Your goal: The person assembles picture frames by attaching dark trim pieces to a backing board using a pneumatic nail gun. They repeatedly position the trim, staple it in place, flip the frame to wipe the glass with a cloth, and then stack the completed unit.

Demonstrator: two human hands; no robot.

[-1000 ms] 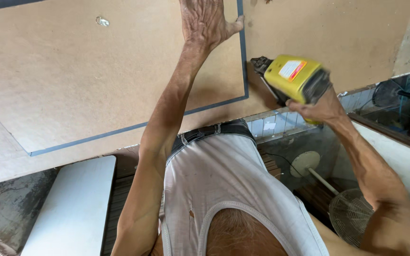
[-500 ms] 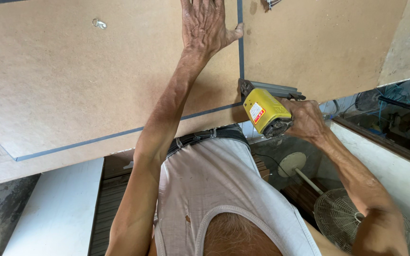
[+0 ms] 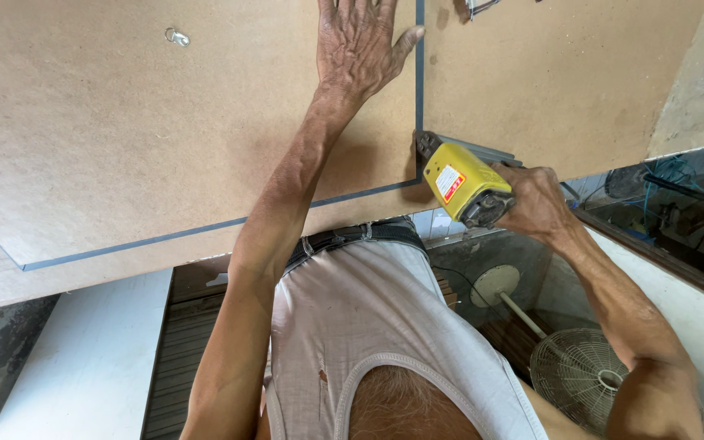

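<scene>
Overhead, brown fibreboard panel (image 3: pixel 124 130) with blue-grey edging strip (image 3: pixel 419 90), left hand (image 3: pixel 360 45) pressed flat above with fingers spread wide, right hand (image 3: pixel 535 204) clenched round yellow power stapler (image 3: pixel 462 183), nose touching strip's corner, just below-right of left hand.

A brown board (image 3: pixel 124 122) fills the frame from nine to one o'clock. On it: a hand (image 3: pixel 358 45) at twelve, a yellow tool (image 3: pixel 462 183) at centre-right, a metal ring (image 3: pixel 177 37) at eleven.
</scene>
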